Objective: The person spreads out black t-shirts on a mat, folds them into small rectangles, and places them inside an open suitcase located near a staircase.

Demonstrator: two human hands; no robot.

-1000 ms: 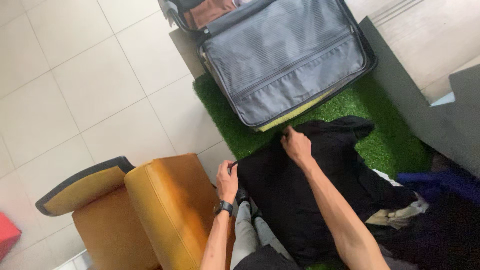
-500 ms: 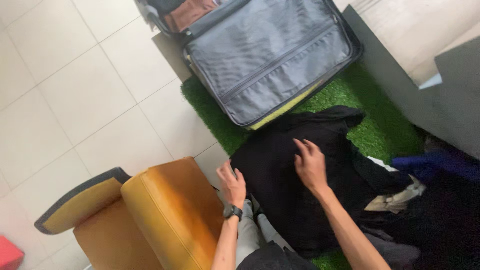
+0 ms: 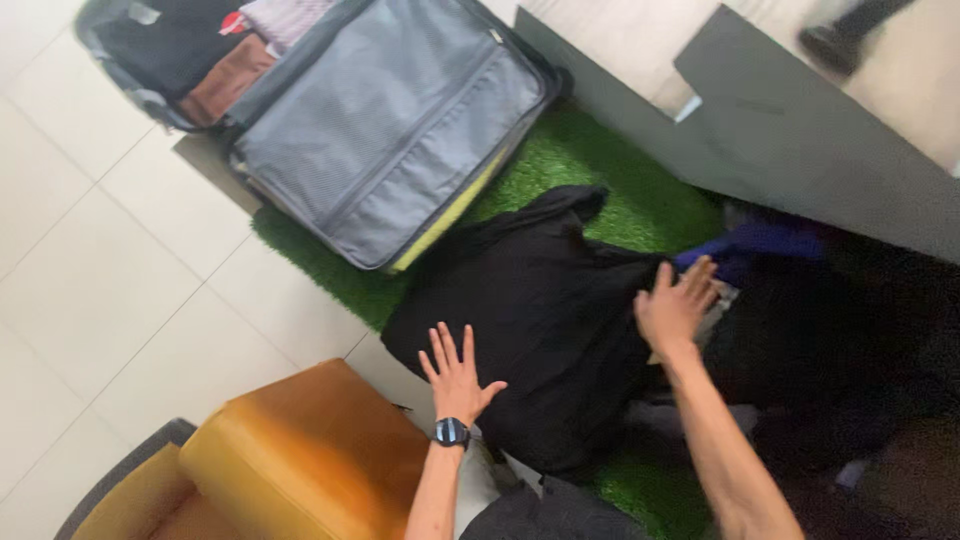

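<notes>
A black garment [image 3: 540, 300] lies spread on the green artificial turf [image 3: 600, 170]. My left hand [image 3: 455, 370], with a dark watch on its wrist, rests flat on the garment's near left edge, fingers apart. My right hand [image 3: 678, 305] is open with fingers spread at the garment's right side, next to a blue cloth [image 3: 750, 245] and a pile of dark clothes [image 3: 850, 350]. Neither hand holds anything.
An open grey suitcase [image 3: 380, 130] lies at the back left, with folded clothes [image 3: 220, 60] in its far half. An orange leather seat [image 3: 290, 460] stands at the near left. Dark grey steps [image 3: 790, 130] run along the right, and another person's shoe [image 3: 830, 40] shows at the top right.
The view has swung right. My left hand has let go of the garment's edge and now lies flat on it. My right hand has moved right across the garment toward the clothes pile.
</notes>
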